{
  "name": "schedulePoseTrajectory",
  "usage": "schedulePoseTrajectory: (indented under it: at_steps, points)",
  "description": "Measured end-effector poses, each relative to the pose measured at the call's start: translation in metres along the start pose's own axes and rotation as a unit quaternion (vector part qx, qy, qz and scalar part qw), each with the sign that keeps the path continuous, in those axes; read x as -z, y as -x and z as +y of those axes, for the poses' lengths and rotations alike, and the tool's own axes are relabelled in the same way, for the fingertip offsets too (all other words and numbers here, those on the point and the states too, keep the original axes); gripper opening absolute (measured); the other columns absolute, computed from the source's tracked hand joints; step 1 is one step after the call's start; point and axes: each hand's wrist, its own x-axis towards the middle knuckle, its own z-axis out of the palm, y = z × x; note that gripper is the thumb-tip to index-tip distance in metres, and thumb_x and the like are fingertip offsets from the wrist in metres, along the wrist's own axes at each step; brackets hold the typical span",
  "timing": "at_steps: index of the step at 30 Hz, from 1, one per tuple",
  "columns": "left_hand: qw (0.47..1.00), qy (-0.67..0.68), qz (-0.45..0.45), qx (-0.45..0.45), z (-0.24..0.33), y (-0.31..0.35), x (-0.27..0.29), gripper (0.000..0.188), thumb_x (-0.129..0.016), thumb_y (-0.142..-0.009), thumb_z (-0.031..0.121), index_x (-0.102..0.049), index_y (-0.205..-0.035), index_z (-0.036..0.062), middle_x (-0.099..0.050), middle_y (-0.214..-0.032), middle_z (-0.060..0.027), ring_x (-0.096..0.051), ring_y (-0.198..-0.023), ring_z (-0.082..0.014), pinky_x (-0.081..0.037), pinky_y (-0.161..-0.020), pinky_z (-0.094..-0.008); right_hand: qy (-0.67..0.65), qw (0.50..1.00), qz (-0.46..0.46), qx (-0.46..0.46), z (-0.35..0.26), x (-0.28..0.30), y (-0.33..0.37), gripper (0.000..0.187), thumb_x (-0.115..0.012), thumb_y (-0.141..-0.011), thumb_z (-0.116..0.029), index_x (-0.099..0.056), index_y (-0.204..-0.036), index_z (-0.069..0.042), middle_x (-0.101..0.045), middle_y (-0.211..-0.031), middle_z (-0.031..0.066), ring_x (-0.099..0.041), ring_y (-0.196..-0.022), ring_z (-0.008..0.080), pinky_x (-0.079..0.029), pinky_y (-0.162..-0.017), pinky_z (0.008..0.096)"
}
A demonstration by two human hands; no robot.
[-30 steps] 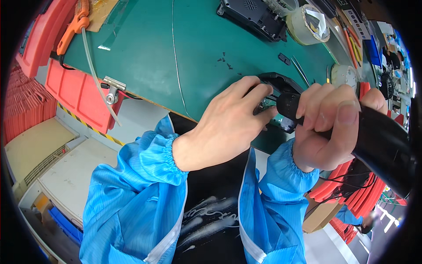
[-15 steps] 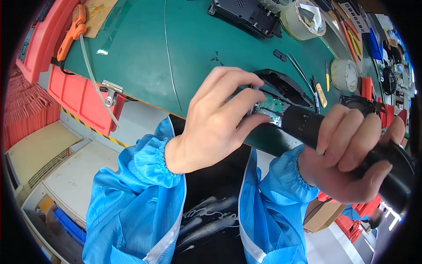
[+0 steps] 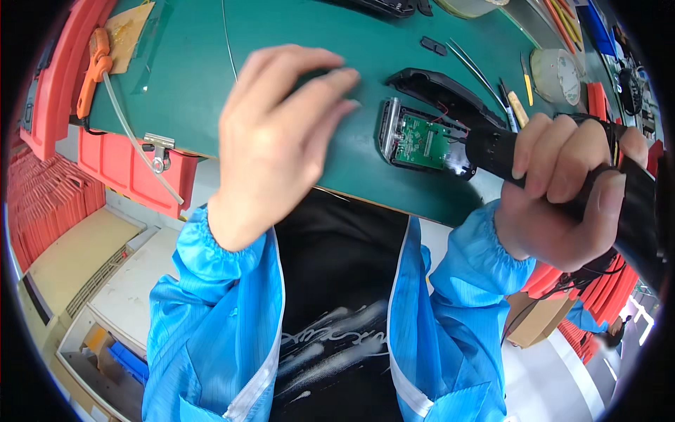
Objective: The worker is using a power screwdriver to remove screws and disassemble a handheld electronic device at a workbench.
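My right hand (image 3: 562, 186) is wrapped round a black electric screwdriver (image 3: 491, 149). The tool lies nearly level, its narrow end pointing left at the right end of a green circuit board (image 3: 424, 141). That board sits in a black open housing (image 3: 386, 144) near the table's front edge, with a silvery cylinder (image 3: 391, 121) along the housing's left end. Just behind lies a curved black cover half (image 3: 443, 95); a thin red wire runs between the two. To the left, my left hand (image 3: 278, 130) hovers over the green mat, fingers bent and apart, nothing visible in them.
Tweezers (image 3: 478, 76), a wooden-handled tool (image 3: 518, 109) and a tape roll (image 3: 555, 77) lie right of the cover. A small black part (image 3: 433, 46) is behind it. An orange glue gun (image 3: 95, 74) rests at far left, near a metal clip (image 3: 159, 151) on the table edge.
My left hand has left the circuit board and moved left over the mat, uncovering the housing. The right hand still grips the screwdriver. The whole view has shifted, so table things appear farther up-left.
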Motion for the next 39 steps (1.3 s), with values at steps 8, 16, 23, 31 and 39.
schedulePoseTrajectory:
  at_steps: [8,16,23,31,39]
  points:
    - [0.990,0.052,-0.124,-0.041,0.048,0.009,-0.024,0.046,-0.086,-0.064,0.013,-0.080,-0.109,0.0158,-0.065,-0.127,-0.0102,-0.059,-0.119,-0.0344,-0.053,-0.090,-0.0451,-0.002,1.000,0.004,-0.011,0.005,0.003,0.007,0.045,-0.047,-0.100,-0.030,-0.051,-0.136,-0.003,-0.049,-0.073,0.0019,-0.046,-0.058,0.0132,-0.041,-0.056,0.0353]
    - [0.990,0.035,-0.120,-0.058,0.045,0.014,-0.034,0.046,-0.085,-0.064,0.014,-0.081,-0.110,0.0169,-0.065,-0.128,-0.0104,-0.058,-0.120,-0.0336,-0.053,-0.092,-0.0449,0.021,0.999,0.033,-0.023,0.005,0.004,0.012,0.043,-0.047,-0.101,-0.029,-0.050,-0.135,-0.003,-0.048,-0.072,0.0019,-0.045,-0.057,0.0129,-0.040,-0.055,0.0346]
    - [0.993,0.056,-0.098,-0.035,0.047,0.013,-0.036,0.043,-0.083,-0.064,0.012,-0.081,-0.107,0.0138,-0.065,-0.125,-0.0116,-0.059,-0.119,-0.0339,-0.054,-0.090,-0.0439,0.030,0.999,0.029,-0.029,0.003,-0.011,0.005,0.041,-0.048,-0.101,-0.029,-0.049,-0.134,-0.003,-0.047,-0.071,0.0019,-0.044,-0.056,0.0127,-0.040,-0.054,0.0340]
    - [0.992,0.083,-0.095,-0.008,0.049,0.013,-0.035,0.040,-0.077,-0.065,0.007,-0.081,-0.104,0.0116,-0.065,-0.123,-0.0130,-0.059,-0.118,-0.0346,-0.055,-0.089,-0.0436,0.038,0.998,0.023,-0.038,0.004,-0.020,-0.007,0.039,-0.048,-0.102,-0.028,-0.048,-0.132,-0.003,-0.046,-0.070,0.0018,-0.043,-0.054,0.0124,-0.039,-0.053,0.0333]
    - [0.992,0.086,-0.096,-0.018,0.049,0.012,-0.033,0.027,-0.076,-0.073,0.011,-0.080,-0.099,0.0073,-0.064,-0.121,-0.0133,-0.059,-0.119,-0.0339,-0.055,-0.093,-0.0437,0.065,0.996,0.040,-0.040,-0.003,-0.020,-0.008,0.038,-0.048,-0.103,-0.027,-0.047,-0.131,-0.003,-0.046,-0.070,0.0018,-0.042,-0.053,0.0121,-0.038,-0.052,0.0326]
